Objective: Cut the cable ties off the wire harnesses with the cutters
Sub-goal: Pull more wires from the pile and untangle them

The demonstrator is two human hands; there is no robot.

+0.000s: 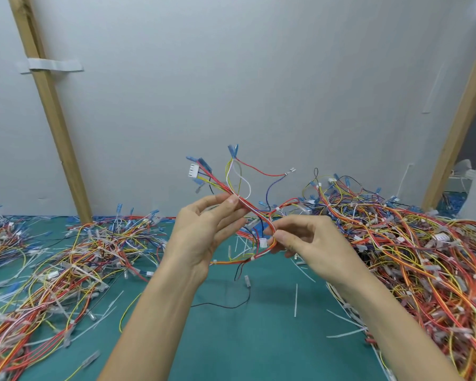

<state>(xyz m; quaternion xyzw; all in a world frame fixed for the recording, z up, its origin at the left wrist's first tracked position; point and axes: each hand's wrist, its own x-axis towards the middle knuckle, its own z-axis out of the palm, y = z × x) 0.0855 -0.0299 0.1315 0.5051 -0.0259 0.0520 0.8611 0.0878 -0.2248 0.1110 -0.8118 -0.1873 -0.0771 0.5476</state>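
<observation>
Above the green desk (231, 339), between two heaps of loose wiring, one wire harness (254, 213) is held in the air by both bare hands. The harness is a light, limp bundle of thin red, yellow, white and blue leads. It will probably sag and twist wherever it is unsupported, so it is best taken on the bound trunk, close on either side of a tie, rather than by the free leads or the white connector (193, 170) at its upper end. White cable ties (277, 209) show at several places along the trunk, one near the left fingertips and others on the lower loop. They look thin enough to snip, yet they sit tight against the insulation, which a careless cut could nick. The left hand (204, 235) is raised with the palm turned inward, its fingers (226, 204) and thumb closed on the upper trunk. The right hand (311, 243), slightly lower with its back toward the camera, pinches the lower run between thumb and forefinger, the remaining fingers loosely curled and apart. Both forearms rise from the lower edge of the view and converge on the harness. No cutters are in view, so the step in hand appears to be turning and presenting the harness, not cutting. The left heap (66, 257) and the larger right heap (410, 243) lie on the desk, with loose tie strips (296, 299) scattered between them.
</observation>
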